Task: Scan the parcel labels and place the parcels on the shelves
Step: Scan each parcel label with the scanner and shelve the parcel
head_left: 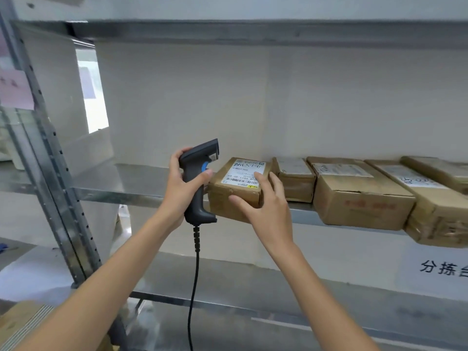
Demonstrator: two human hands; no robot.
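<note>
Seating the small brown cardboard parcel [236,196] fully on the galvanised metal shelf [141,183] is the step in hand, judged from its position: its near face overhangs the shelf's front edge. Push it squarely rearward, keeping it parallel to the neighbouring box, until the base is fully supported. Keep the white printed label [244,173] facing up and unobstructed. Hold the scanner clear of the parcel during the push and let its black cable [193,282] hang free of the shelf edge.

Nearest, the right hand [263,206] has its grip loosely spread on the parcel: the thumb presses the front face and the fingers lie along the right top edge, beside the label. It steadies and pushes rather than clamps.

To the left, the left hand [183,184] has its grip clenched round the handle of the dark grey pistol-shaped barcode scanner [198,178], a finger resting near the blue trigger. The scanner head stands just beside the parcel's left rear corner.

Farther along the shelf, a row of brown cardboard boxes [359,191] runs rightward; the first sits touching or just beside the parcel.
</note>
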